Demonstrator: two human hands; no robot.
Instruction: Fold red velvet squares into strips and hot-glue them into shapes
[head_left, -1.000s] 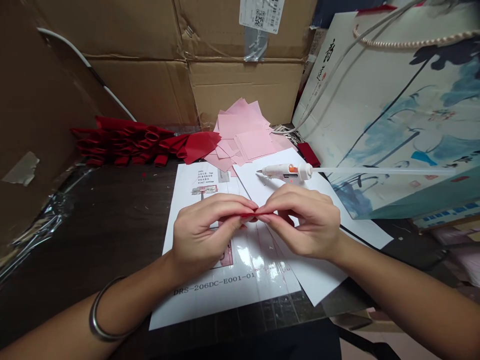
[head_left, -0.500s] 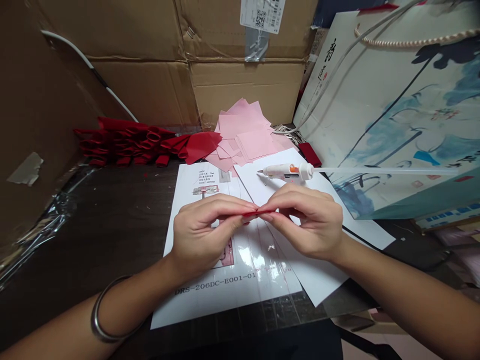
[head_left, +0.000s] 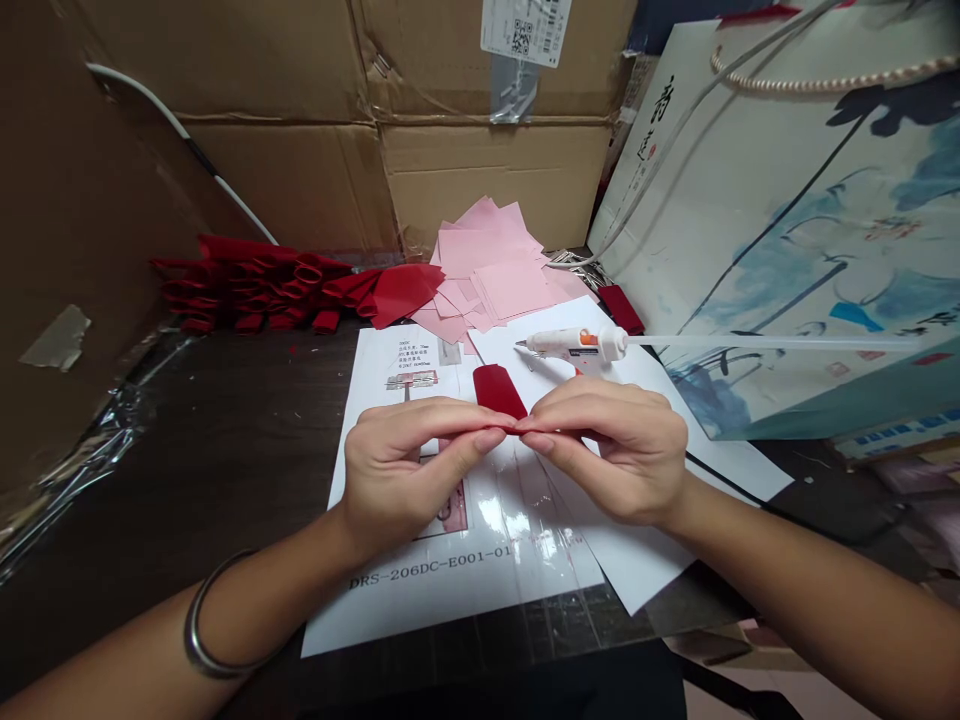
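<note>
My left hand [head_left: 409, 475] and my right hand [head_left: 611, 450] meet at the fingertips above the printed sheets. Pinched between them is a dark red fabric or paper strip [head_left: 499, 392], folded, with a rounded end standing up and tilted away from me. Its lower part is hidden by my fingers. Just beyond my right hand lies a white hot glue gun [head_left: 574, 344] on a white sheet [head_left: 555, 325], with a long glue stick [head_left: 772, 342] running right from it. A metal bangle [head_left: 206, 630] circles my left wrist.
A pile of pink paper squares [head_left: 487, 260] and a heap of red folded loops [head_left: 255, 285] stand against cardboard boxes [head_left: 480, 170]. A printed instruction sheet [head_left: 450, 590] lies on the dark table [head_left: 210, 420]. A painted paper gift bag [head_left: 787, 230] stands at right.
The red strip, earlier a thin edge between my fingertips, now stands up as a broad flat piece. Both hands have shifted slightly and the view has barely moved.
</note>
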